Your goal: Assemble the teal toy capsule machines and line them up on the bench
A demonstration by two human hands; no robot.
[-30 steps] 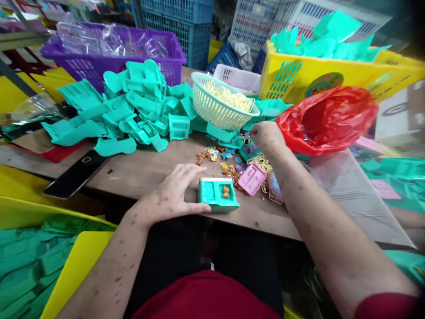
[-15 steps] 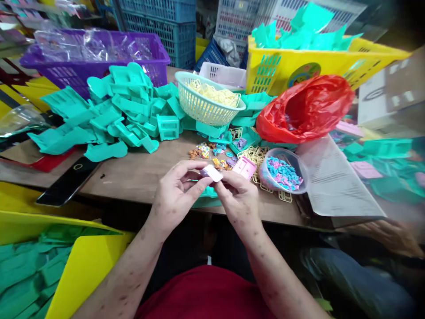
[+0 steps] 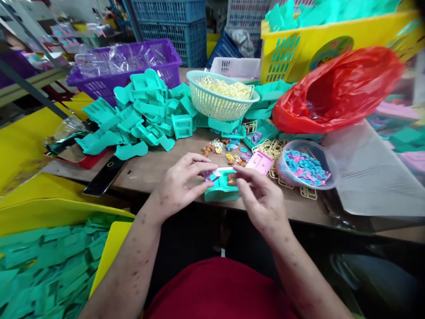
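Note:
My left hand (image 3: 181, 186) is closed, pinching a small purple and white plastic piece (image 3: 211, 176) between thumb and fingers. Just right of it, a teal plastic toy part (image 3: 221, 191) with raised walls sits at the table's front edge. My right hand (image 3: 264, 195) reaches over the right side of that part with thumb and fingers apart. A small brown piece (image 3: 231, 178) shows at its fingertips; whether they touch it is unclear. Behind my right hand lies a pink plastic tray-like part (image 3: 259, 162). Small brown, yellow and blue pieces (image 3: 234, 158) lie scattered beyond.
A heap of teal parts (image 3: 142, 115) covers the table's back left. Cream frames fill a pale green basket (image 3: 221, 102) and lie loose beside a clear tub (image 3: 305, 166) of blue and pink bits. A red bag (image 3: 338, 97), a phone (image 3: 105, 175) and a yellow bin (image 3: 109, 248) stand around.
My right hand has let go of the small purple and white piece and moved right, over the teal part. My left hand keeps the piece. The view has shifted.

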